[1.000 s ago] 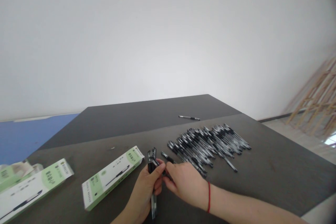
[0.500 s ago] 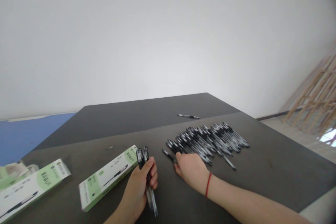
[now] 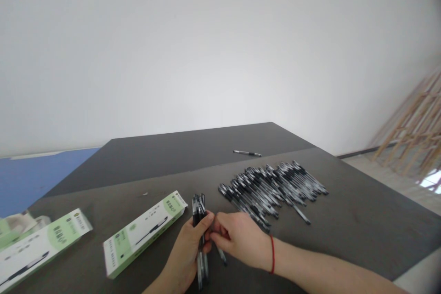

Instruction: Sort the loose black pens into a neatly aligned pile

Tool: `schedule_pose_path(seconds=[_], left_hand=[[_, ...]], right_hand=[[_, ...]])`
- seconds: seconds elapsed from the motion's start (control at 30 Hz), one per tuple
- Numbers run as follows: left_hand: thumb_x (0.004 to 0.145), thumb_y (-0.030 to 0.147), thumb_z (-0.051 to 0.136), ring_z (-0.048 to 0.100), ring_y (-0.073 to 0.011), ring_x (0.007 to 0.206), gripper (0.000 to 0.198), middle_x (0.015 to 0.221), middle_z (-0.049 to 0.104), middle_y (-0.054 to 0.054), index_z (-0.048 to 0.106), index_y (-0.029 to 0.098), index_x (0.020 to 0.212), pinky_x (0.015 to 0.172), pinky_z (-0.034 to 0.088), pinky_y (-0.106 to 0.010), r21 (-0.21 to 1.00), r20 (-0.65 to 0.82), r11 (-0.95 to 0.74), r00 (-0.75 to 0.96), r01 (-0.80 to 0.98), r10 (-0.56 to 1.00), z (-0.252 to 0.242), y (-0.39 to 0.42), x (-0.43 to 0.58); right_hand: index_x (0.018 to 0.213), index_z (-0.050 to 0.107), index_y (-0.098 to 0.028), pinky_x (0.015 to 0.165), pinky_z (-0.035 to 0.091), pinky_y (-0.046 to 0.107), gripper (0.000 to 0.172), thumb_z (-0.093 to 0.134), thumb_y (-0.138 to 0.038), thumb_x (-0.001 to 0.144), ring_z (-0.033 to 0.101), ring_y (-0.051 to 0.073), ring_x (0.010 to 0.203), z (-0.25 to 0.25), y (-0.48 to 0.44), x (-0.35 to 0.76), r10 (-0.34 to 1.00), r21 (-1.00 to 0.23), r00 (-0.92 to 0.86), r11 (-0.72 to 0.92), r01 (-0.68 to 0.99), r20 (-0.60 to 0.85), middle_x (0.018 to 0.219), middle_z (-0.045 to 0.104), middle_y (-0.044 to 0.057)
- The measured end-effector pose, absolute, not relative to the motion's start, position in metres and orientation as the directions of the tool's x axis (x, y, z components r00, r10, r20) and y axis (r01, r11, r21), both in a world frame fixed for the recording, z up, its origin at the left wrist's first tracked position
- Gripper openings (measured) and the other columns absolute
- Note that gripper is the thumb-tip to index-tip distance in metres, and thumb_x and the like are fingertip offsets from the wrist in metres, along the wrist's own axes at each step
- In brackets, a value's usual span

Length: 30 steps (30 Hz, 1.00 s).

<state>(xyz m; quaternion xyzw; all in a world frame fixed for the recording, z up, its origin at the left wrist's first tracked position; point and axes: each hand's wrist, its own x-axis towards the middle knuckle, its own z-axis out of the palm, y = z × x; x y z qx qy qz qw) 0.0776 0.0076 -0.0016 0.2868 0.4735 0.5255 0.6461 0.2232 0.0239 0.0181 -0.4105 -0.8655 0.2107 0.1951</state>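
My left hand (image 3: 189, 245) is closed around a small bundle of black-capped clear gel pens (image 3: 199, 209), held nearly upright with the caps at the top. Right against it, my right hand (image 3: 239, 239), with a red string at the wrist, pinches one more pen (image 3: 221, 255); only its lower end shows below the fingers. Beyond the right hand lies a wide pile of similar pens (image 3: 272, 190), side by side and slanted. To the left of the bundle, a green and white pen box (image 3: 146, 234) lies on the dark table (image 3: 165, 156).
A second green and white box (image 3: 44, 250) sits at the left, beside some pale crumpled material (image 3: 24, 224). One lone pen (image 3: 247, 153) lies farther back. A white wall rises behind the table, and a wooden rack (image 3: 413, 124) stands on the floor at the right.
My right hand has moved left from the pile's near edge to my left hand, bringing a pen along. The left hand with its bundle has shifted slightly right.
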Motion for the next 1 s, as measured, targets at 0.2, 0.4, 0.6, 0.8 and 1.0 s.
schedule_pose_path(seconds=[0.2,0.4,0.6,0.8,1.0], left_hand=[[0.064,0.039,0.077,0.056,-0.0108,0.062,0.031,0.064,0.060,0.001,0.058,0.014,0.066,0.058,0.048,-0.021,0.876,-0.275,0.221,-0.066,-0.428,0.959,0.003,0.008,0.072],[0.073,0.043,0.069,0.031,-0.0038,0.035,0.037,0.045,0.044,0.008,0.048,0.017,0.059,0.039,0.037,-0.020,0.892,-0.224,0.212,0.016,-0.399,0.974,0.009,0.003,0.074],[0.071,0.038,0.072,0.027,-0.0029,0.036,0.029,0.047,0.042,0.010,0.051,0.018,0.075,0.037,0.033,-0.018,0.879,-0.232,0.221,0.027,-0.424,0.972,0.007,0.004,0.074],[0.070,0.039,0.072,0.028,-0.0033,0.036,0.031,0.048,0.042,0.011,0.051,0.018,0.078,0.037,0.032,-0.018,0.879,-0.267,0.257,0.031,-0.403,0.963,0.004,0.004,0.075],[0.066,0.037,0.074,0.032,-0.0038,0.038,0.032,0.051,0.044,0.010,0.053,0.017,0.081,0.039,0.032,-0.018,0.878,-0.262,0.230,-0.018,-0.420,0.965,0.004,0.003,0.076]], right_hand=[[0.088,0.057,-0.019,0.058,0.034,0.023,0.018,0.047,-0.034,0.091,0.064,0.015,0.069,0.026,0.037,0.234,0.833,-0.298,-0.531,0.552,0.779,0.155,0.076,0.068,0.002],[0.092,0.057,-0.014,0.056,0.041,0.026,0.017,0.053,-0.030,0.087,0.068,0.024,0.072,0.024,0.058,0.246,0.939,0.001,-0.338,0.338,0.941,0.058,0.080,0.070,0.010],[0.093,0.057,-0.013,0.054,0.045,0.028,0.016,0.055,-0.027,0.085,0.068,0.025,0.068,0.017,0.056,0.239,0.945,0.050,-0.314,0.311,0.949,0.085,0.077,0.069,0.012],[0.090,0.059,-0.012,0.054,0.044,0.028,0.013,0.048,-0.019,0.088,0.068,0.025,0.068,0.011,0.055,0.232,0.948,0.030,-0.315,0.314,0.949,0.050,0.077,0.069,0.014],[0.083,0.057,-0.015,0.055,0.037,0.024,0.013,0.051,-0.026,0.084,0.062,0.018,0.062,0.018,0.050,0.236,0.917,-0.287,-0.384,0.399,0.871,0.108,0.070,0.067,0.007]])
